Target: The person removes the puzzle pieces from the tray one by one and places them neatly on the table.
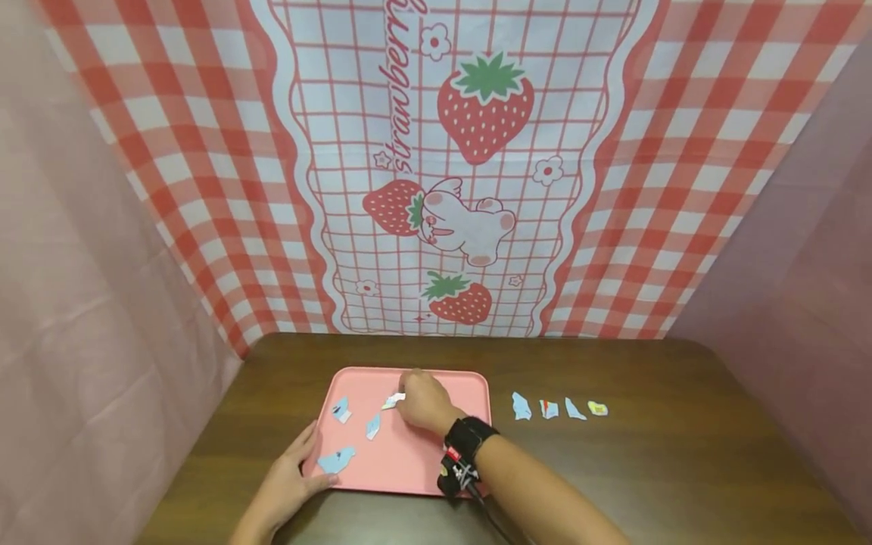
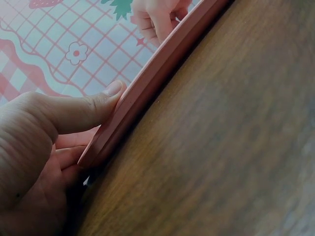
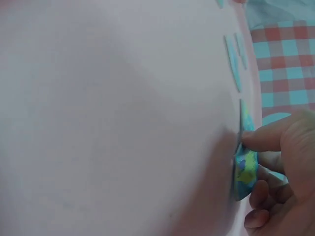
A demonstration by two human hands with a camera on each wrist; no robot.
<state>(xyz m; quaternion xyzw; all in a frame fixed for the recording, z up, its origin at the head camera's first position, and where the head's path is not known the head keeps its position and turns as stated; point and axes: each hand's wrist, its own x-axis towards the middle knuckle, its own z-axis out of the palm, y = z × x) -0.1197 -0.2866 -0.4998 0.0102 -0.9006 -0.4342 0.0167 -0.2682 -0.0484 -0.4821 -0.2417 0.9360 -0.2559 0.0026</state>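
Note:
A pink tray (image 1: pixel 402 462) lies on the table. At its front left corner my left hand (image 1: pixel 289 481) grips the edge, its thumb (image 2: pixel 93 105) on the near rim and the fingers round the side. My right hand (image 1: pixel 424 403) is over the back middle of the tray. Between thumb and fingers it pinches an irregular flat piece (image 3: pixel 246 169) printed in yellow and blue. Another coloured piece (image 3: pixel 246 115) lies right by the thumb. On the tray's left half are a light-blue piece (image 1: pixel 373 426), a blue and white piece (image 1: pixel 341 409) and a larger blue piece (image 1: pixel 337 460).
Right of the tray, several pieces lie in a row on the brown wooden table (image 1: pixel 654 454), among them a blue one (image 1: pixel 521 406) and a yellow one (image 1: pixel 598 409). A checked strawberry cloth (image 1: pixel 422 250) hangs behind the table. A black strap (image 1: pixel 470 435) is round the right wrist.

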